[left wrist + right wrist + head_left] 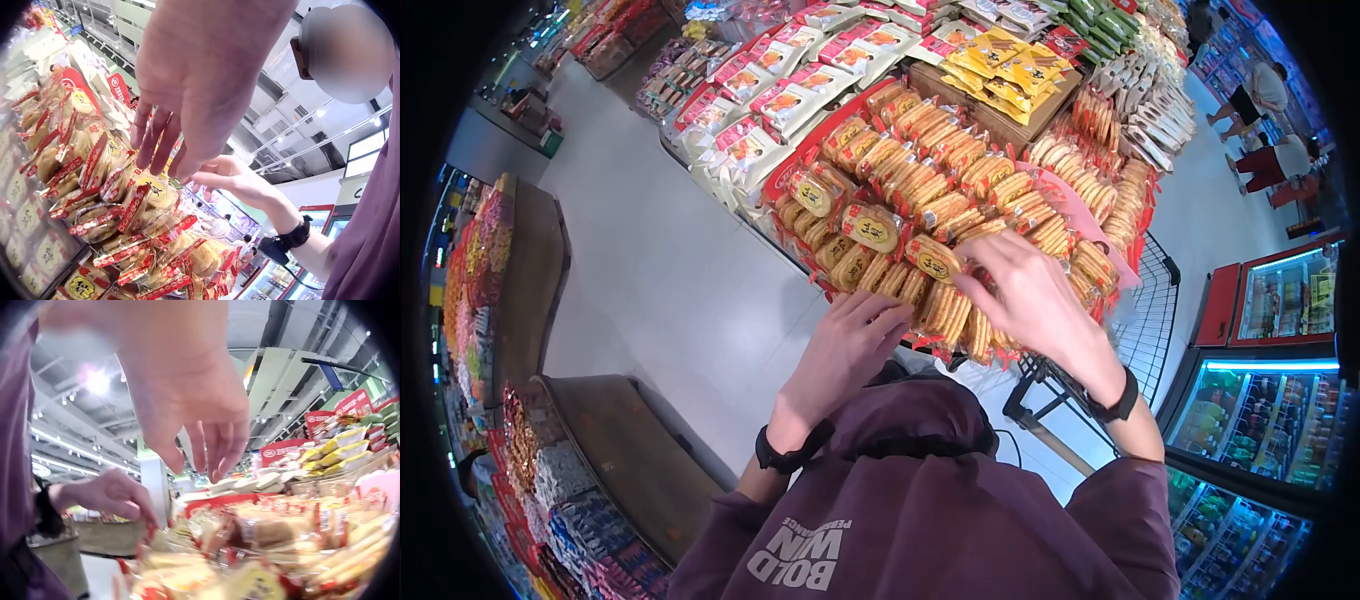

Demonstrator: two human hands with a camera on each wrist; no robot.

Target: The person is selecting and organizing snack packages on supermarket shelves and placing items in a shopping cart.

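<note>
Clear packets of round, golden crackers with red-edged wrappers and yellow labels stand in rows on a display. My left hand is at the near left edge of the pile, its straight fingers pointing down onto the packets in the left wrist view. To its right, my right hand reaches over the front rows, close to a flat-lying labelled packet. The right wrist view shows the right hand's fingers loosely bent, thumb apart, with nothing between them. Both wrists wear black bands.
Behind the crackers lie white-and-pink bags and yellow packets on a cardboard box. A wire shopping cart stands at right, before drinks fridges. Other shelves line the left; people stand far right.
</note>
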